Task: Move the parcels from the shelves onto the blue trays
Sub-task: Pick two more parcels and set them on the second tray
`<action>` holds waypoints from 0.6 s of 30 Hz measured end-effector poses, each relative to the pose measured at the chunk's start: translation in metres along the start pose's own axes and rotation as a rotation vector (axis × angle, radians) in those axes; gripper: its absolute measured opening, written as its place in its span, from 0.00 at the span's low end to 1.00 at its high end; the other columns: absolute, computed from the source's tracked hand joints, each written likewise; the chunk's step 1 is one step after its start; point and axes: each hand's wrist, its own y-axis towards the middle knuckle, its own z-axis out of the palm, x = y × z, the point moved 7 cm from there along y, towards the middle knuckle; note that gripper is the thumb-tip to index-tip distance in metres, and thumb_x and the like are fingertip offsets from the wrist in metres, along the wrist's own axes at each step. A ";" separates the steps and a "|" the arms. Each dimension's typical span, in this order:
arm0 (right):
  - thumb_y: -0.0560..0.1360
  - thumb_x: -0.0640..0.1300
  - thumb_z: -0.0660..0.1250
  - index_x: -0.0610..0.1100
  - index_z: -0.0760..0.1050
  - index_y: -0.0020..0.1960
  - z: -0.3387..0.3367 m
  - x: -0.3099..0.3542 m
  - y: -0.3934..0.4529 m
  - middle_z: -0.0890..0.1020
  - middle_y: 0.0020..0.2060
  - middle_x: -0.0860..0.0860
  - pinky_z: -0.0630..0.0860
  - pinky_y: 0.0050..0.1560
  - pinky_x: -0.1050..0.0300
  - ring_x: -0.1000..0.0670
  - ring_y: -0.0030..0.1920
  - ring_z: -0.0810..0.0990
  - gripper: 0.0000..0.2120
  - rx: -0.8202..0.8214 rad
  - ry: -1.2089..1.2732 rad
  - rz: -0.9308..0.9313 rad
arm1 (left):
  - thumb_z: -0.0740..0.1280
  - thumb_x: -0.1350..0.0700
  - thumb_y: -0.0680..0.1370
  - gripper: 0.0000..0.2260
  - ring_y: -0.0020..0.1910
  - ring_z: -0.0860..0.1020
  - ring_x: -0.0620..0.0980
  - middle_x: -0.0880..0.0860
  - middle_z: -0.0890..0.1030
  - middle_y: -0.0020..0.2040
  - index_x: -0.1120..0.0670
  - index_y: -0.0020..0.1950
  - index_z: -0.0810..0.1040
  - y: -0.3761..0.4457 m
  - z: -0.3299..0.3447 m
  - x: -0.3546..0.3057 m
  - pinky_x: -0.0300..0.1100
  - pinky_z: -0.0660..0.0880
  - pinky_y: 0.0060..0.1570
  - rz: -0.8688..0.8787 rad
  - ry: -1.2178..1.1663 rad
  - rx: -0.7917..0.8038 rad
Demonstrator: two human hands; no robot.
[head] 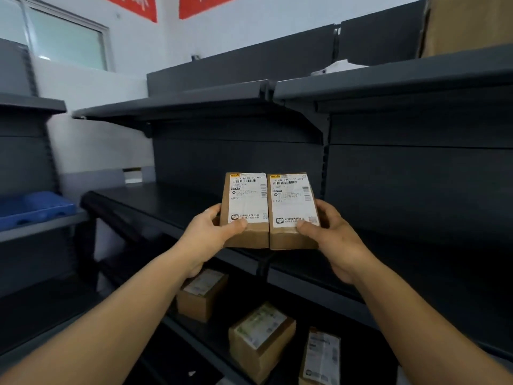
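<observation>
Left hand (206, 234) grasps one labelled brown cardboard parcel (245, 209); right hand (331, 234) grasps its touching twin (293, 211). Blue plastic tray (36, 208), far left: contents indiscernible. Lower dark metal shelf (194, 333): three similar parcels.

Two brown parcels (245, 209) (293, 211) carry white labels printed with black barcodes and a yellow strip along the top. The shelves (416, 173) are dark grey. A tray (36, 208) off to the left is bright blue. Lower down, three more brown boxes (204, 294) (262, 339) (320, 357) wear pale labels. The wall (222, 31) is white, with red banners (133, 5) high up.
</observation>
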 end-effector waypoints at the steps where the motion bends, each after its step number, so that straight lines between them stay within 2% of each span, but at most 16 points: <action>1: 0.72 0.41 0.72 0.56 0.61 0.72 0.020 0.003 0.003 0.78 0.58 0.55 0.73 0.52 0.62 0.55 0.56 0.77 0.34 0.053 -0.004 -0.010 | 0.72 0.52 0.73 0.24 0.57 0.79 0.48 0.45 0.81 0.56 0.45 0.68 0.71 -0.003 -0.018 0.000 0.50 0.74 0.61 0.012 0.022 -0.018; 4: 0.70 0.38 0.73 0.56 0.61 0.72 0.082 0.014 0.011 0.79 0.55 0.58 0.72 0.48 0.66 0.58 0.54 0.76 0.36 0.149 -0.029 -0.057 | 0.70 0.53 0.75 0.20 0.55 0.77 0.43 0.38 0.79 0.52 0.40 0.65 0.71 -0.014 -0.077 -0.001 0.43 0.75 0.57 0.069 0.100 -0.083; 6: 0.70 0.39 0.73 0.56 0.63 0.71 0.123 0.023 0.015 0.78 0.52 0.61 0.72 0.49 0.65 0.59 0.52 0.76 0.35 0.171 -0.047 -0.091 | 0.71 0.54 0.74 0.20 0.51 0.75 0.37 0.34 0.77 0.49 0.36 0.60 0.68 -0.023 -0.118 0.000 0.32 0.72 0.49 0.101 0.161 -0.120; 7: 0.71 0.40 0.73 0.56 0.63 0.71 0.144 0.027 0.016 0.78 0.52 0.62 0.72 0.51 0.64 0.59 0.53 0.76 0.34 0.180 -0.053 -0.106 | 0.72 0.54 0.73 0.21 0.50 0.75 0.36 0.33 0.77 0.49 0.36 0.58 0.68 -0.028 -0.139 0.001 0.31 0.70 0.47 0.106 0.192 -0.136; 10: 0.71 0.41 0.72 0.56 0.64 0.71 0.208 0.042 0.020 0.79 0.54 0.61 0.75 0.55 0.59 0.57 0.55 0.77 0.32 0.225 -0.038 -0.146 | 0.73 0.57 0.72 0.22 0.56 0.77 0.40 0.38 0.80 0.53 0.38 0.61 0.71 -0.038 -0.204 0.008 0.37 0.72 0.57 0.097 0.228 -0.203; 12: 0.72 0.41 0.72 0.57 0.67 0.68 0.249 0.052 0.022 0.80 0.53 0.62 0.76 0.51 0.61 0.58 0.54 0.78 0.29 0.261 -0.018 -0.173 | 0.73 0.57 0.72 0.23 0.55 0.76 0.39 0.37 0.79 0.53 0.41 0.63 0.72 -0.045 -0.244 0.009 0.33 0.72 0.52 0.105 0.238 -0.258; 15: 0.72 0.42 0.71 0.58 0.68 0.67 0.307 0.065 0.024 0.80 0.52 0.62 0.76 0.55 0.58 0.58 0.54 0.78 0.27 0.304 0.015 -0.199 | 0.72 0.56 0.73 0.22 0.50 0.74 0.36 0.36 0.77 0.51 0.40 0.63 0.70 -0.057 -0.302 0.009 0.28 0.69 0.42 0.119 0.262 -0.344; 16: 0.72 0.42 0.71 0.58 0.68 0.67 0.326 0.069 0.025 0.79 0.52 0.62 0.76 0.54 0.59 0.58 0.53 0.77 0.27 0.319 0.024 -0.209 | 0.72 0.55 0.73 0.22 0.50 0.74 0.37 0.38 0.77 0.53 0.40 0.63 0.70 -0.061 -0.320 0.011 0.29 0.68 0.42 0.118 0.274 -0.374; 18: 0.73 0.43 0.71 0.57 0.67 0.66 0.362 0.076 0.025 0.79 0.51 0.63 0.75 0.45 0.64 0.60 0.51 0.77 0.25 0.346 0.042 -0.224 | 0.73 0.54 0.72 0.24 0.54 0.74 0.41 0.41 0.76 0.57 0.44 0.66 0.70 -0.069 -0.357 0.014 0.33 0.70 0.47 0.104 0.305 -0.440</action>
